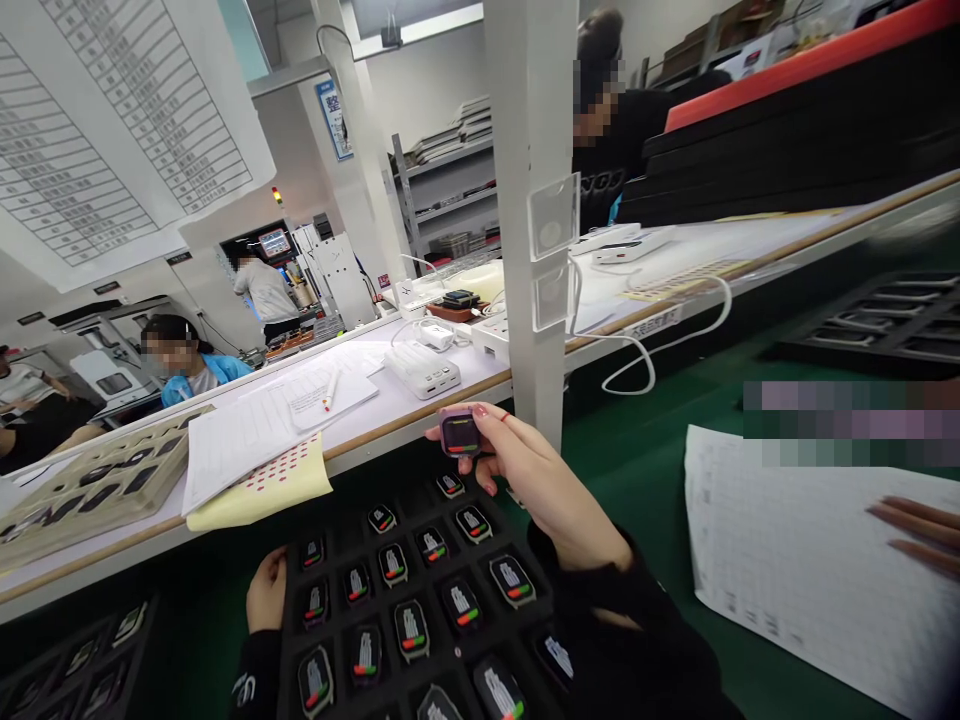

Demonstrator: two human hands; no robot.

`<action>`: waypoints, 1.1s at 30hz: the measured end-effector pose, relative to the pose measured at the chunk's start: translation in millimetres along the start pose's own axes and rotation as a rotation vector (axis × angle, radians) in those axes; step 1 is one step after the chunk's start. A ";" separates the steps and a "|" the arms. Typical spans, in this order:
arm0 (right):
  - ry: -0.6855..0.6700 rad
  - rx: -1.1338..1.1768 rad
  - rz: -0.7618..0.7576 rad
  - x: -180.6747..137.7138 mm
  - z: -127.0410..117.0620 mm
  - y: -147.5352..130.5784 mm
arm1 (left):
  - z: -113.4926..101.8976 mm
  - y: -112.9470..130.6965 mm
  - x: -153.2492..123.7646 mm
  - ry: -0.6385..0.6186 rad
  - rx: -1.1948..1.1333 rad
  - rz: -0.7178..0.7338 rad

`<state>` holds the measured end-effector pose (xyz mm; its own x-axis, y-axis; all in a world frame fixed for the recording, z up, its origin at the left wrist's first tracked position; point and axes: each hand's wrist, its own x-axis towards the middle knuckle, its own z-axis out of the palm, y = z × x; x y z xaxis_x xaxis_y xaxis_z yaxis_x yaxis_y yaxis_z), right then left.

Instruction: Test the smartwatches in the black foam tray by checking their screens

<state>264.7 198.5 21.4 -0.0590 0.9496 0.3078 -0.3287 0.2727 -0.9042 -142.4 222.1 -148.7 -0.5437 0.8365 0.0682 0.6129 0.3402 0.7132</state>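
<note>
While our left hand [268, 590] rests against the left edge of a large black tray [448, 650] with rows of compartments, our right hand [536, 470] holds up a small rounded-square watch [460, 432] with a dark screen and a pinkish-purple rim. We pinch this watch between the thumb and the fingers of the right hand, above the far edge of the tray, its screen turned towards us and showing a red and green bar low down. The left hand's fingers are curled and partly hidden at the tray's side, so we cannot tell how tightly they grip.

Below our raised hand, most compartments in view hold dark-faced watches [411, 630], lit with whitish marks and red and green bars. Beyond the tray runs a long white shelf [394, 412] with a wooden edge, bearing a white box-shaped device [421, 370], loose white printed papers [225, 450] and a pale yellow sheet with red dots [262, 490] that hangs over the front. To our right, on the green work surface [637, 440], lies a white gridded sheet [810, 560]; a co-worker's hand [919, 530] rests on it, its fingers pointing towards us.
</note>
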 end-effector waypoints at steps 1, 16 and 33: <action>0.008 0.002 -0.001 0.4 -0.6 0.4 | -0.4 1.6 -1.0 -0.001 0.004 -0.002; 0.017 0.004 0.003 2.2 -2.3 0.0 | -1.2 5.4 -2.2 -0.007 0.011 0.002; -0.225 0.077 0.021 -3.8 -2.8 -8.7 | -0.1 0.0 -0.1 -0.033 0.017 -0.013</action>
<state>270.5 193.0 27.3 -0.2727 0.8943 0.3549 -0.3958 0.2319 -0.8886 -142.4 222.0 -148.7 -0.5323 0.8458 0.0359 0.6159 0.3578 0.7019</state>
